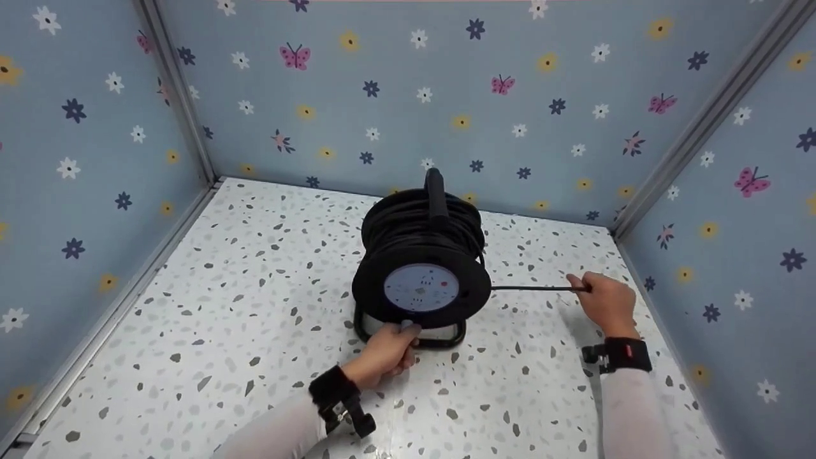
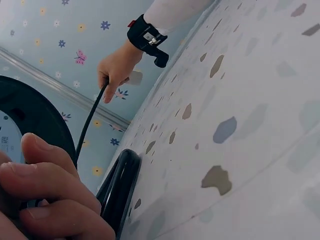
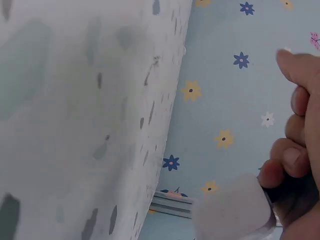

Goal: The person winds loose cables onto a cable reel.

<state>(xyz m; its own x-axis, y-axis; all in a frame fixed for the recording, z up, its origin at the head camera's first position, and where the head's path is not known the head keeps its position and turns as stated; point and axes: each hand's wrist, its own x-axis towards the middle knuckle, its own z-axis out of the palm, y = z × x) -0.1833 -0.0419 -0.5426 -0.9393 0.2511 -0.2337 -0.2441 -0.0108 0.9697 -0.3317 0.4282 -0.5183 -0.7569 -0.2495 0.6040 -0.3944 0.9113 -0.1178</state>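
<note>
A black cable reel (image 1: 376,290) stands upright on its tube stand, wound with black cable, its round socket panel (image 1: 421,288) facing me. At the lower rim my left hand (image 1: 386,350) pinches the reel's grey crank knob (image 1: 406,324); in the left wrist view its curled fingers (image 2: 55,200) hide most of that knob. To the right, my right hand (image 1: 609,303) grips the free end of the cable (image 1: 535,289), which runs straight and taut from the reel. A whitish plug (image 3: 235,207) sticks out below the curled right fingers in the right wrist view.
The reel's carry handle (image 1: 437,201) rises on top, and its stand (image 2: 122,190) rests on the speckled white table (image 1: 255,306). Blue flower-patterned panels (image 1: 395,76) with metal edge strips (image 1: 714,108) close in the back and both sides.
</note>
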